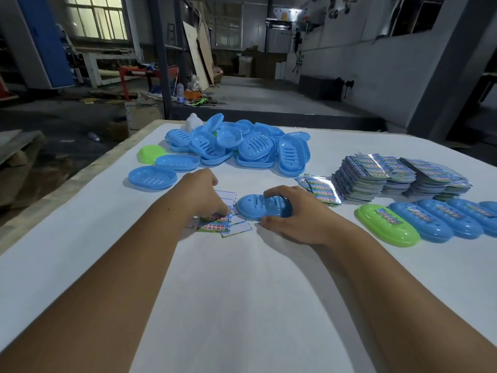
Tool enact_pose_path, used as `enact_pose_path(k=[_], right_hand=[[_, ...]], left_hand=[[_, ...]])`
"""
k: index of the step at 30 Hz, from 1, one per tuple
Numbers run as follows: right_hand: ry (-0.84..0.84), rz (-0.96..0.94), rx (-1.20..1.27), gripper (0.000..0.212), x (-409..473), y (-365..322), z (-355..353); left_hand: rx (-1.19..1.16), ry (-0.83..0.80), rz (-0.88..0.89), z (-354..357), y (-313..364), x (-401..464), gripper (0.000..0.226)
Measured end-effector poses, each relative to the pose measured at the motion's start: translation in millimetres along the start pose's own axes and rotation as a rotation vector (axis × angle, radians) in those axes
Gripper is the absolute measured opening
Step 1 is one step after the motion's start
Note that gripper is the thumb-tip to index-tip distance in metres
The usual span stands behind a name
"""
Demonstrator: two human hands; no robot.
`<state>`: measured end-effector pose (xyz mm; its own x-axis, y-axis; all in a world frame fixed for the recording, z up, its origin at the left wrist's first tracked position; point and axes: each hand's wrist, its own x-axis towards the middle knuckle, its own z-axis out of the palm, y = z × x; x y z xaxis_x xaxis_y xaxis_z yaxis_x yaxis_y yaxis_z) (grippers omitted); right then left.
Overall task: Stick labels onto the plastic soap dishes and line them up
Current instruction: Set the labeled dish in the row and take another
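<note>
Hands meet near the middle of the white surface [242,292]. We see the right hand [293,219] curled over an upturned blue soap dish [259,208], fingers on its far edge and thumb at its near edge, gripping it against the surface. Just left of it, the left hand [200,193] reaches down with bent fingers onto a small scatter of labels [215,223]; its fingertips pinch at one of them, though we cannot tell whether the label is lifted. A few white backing slips [236,228] lie among those labels, touching them.

Beyond the hands sits a loose heap of blue soap dishes [242,144], with a green soap dish [151,154] at its left edge and a single blue dish [152,177] lying apart, nearer the left hand. To the right, tall stacks of printed labels [398,176] stand well behind a row of labelled dishes [435,220], which lie side by side and touching, the nearest one a green labelled dish [387,228]. A few loose shiny labels [320,188] lie between the stacks and the right hand.
</note>
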<state>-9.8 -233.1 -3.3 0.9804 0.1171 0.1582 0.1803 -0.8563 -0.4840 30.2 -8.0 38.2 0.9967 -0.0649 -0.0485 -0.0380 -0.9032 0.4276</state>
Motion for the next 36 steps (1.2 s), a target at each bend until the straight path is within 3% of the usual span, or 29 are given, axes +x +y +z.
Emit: enact_pose_path(k=[4, 9, 10, 13, 16, 18, 24, 26, 36], right_hand=[[-0.002, 0.008, -0.009, 0.062, -1, -1, 1], [0.055, 0.014, 0.025, 0.057, -2, -4, 1], [0.108, 0.006, 0.061, 0.053, -2, -6, 2], [0.294, -0.022, 0.339, 0.037, -1, -16, 2], [0.242, -0.034, 0.771, 0.033, 1, -25, 0], [0.199, -0.024, 0.876, 0.03, 1, -25, -2], [0.292, 0.091, 0.914, 0.031, 6, -21, -7], [0.285, 0.111, 0.936, 0.036, 6, -21, -8], [0.254, 0.144, 0.992, 0.026, 5, -23, -11]], left_hand=[[-0.098, 0.029, -0.005, 0, 0, 2, 0.08], [-0.203, 0.143, 0.044, -1, -1, 9, 0.031], [-0.26, 0.16, 0.07, -2, 1, 10, 0.032], [-0.52, 0.138, 0.161, -5, 8, 6, 0.026], [-0.678, 0.041, 0.259, -3, 16, -2, 0.017], [-0.713, 0.008, 0.285, 1, 20, -5, 0.017], [-0.73, 0.071, 0.219, 0, 22, -2, 0.022], [-0.702, 0.085, 0.216, 0, 22, -2, 0.025], [-0.668, 0.07, 0.254, 1, 25, -5, 0.028]])
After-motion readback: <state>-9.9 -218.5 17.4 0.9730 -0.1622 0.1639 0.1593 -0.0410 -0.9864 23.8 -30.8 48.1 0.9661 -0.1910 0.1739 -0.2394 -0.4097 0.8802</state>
